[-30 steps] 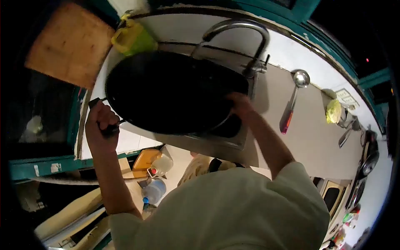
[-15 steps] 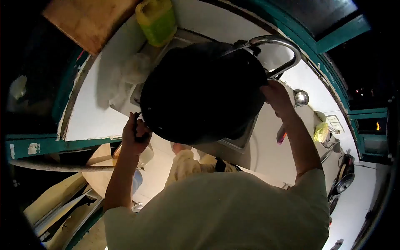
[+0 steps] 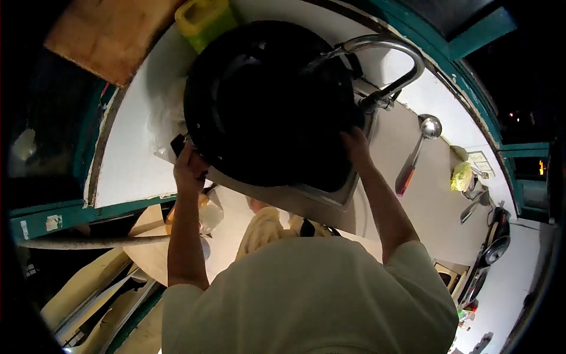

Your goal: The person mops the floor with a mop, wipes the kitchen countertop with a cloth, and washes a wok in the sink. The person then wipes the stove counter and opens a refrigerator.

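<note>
A large black wok [image 3: 271, 124] is held over the sink [image 3: 341, 197], its dark round body hiding most of the basin. At its lower left, my left hand [image 3: 191, 168] is closed around the wok's dark handle. My right hand [image 3: 357, 148] grips the wok's right edge; its fingertips are lost against the black metal. The chrome faucet [image 3: 420, 66] arches over the upper right of the wok, its spout end above the wok.
A ladle [image 3: 431, 127] with an orange-tipped handle lies on the counter to the right, near a leafy vegetable [image 3: 461, 176]. Behind the wok stands a yellow-green jug [image 3: 203, 22]. A clear plastic bag [image 3: 168, 121] is at the left.
The wok has shifted up and left in view, and its inside catches more light. Both hands have moved with it and keep their hold. More of the counter and ladle shows.
</note>
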The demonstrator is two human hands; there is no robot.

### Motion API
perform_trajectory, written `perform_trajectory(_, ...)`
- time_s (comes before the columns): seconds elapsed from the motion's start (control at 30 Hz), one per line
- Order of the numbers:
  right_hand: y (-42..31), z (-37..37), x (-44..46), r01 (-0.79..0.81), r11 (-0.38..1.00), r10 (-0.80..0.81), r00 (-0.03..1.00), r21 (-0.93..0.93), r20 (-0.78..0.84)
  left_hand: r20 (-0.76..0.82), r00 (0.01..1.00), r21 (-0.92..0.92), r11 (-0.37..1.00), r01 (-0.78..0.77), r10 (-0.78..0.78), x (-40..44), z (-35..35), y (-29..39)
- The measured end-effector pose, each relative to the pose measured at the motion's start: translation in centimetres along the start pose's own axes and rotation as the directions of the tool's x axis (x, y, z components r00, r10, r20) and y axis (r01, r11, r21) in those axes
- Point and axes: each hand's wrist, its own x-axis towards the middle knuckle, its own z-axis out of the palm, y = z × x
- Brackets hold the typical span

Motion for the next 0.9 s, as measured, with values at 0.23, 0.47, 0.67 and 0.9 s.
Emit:
perform_trajectory(0.23, -1.3, 2.9, 1.6, -0.166, 0.966, 0.165, 0.986, 0.196, 0.025, -0.133, 0.991, 0.039, 0.999, 0.016, -0.011, -0.2, 3.1, 4.5)
perform_trajectory(0.47, -4.3, 1.0, 1.0, 0.008, 0.964, -0.022, 0.999, -0.267, -0.047, -0.099, 0.985, -0.153, 0.98, 0.129, -0.145, -0.3, -1.0, -1.0)
perform_trajectory(0.67, -4.1, -0.1, 0.4, 0.007, 0.946, -0.037, 0.996, -0.323, -0.086, 0.314, 0.947, -0.121, 0.987, 0.107, -0.064, 1.2, -6.0, -5.1)
perform_trajectory(0.9, 1.2, 2.3, 3.1, -0.133, 0.98, 0.119, 0.988, -0.148, -0.102, 0.128, 0.992, -0.087, 0.996, -0.001, 0.013, 1.6, -1.2, -2.4)
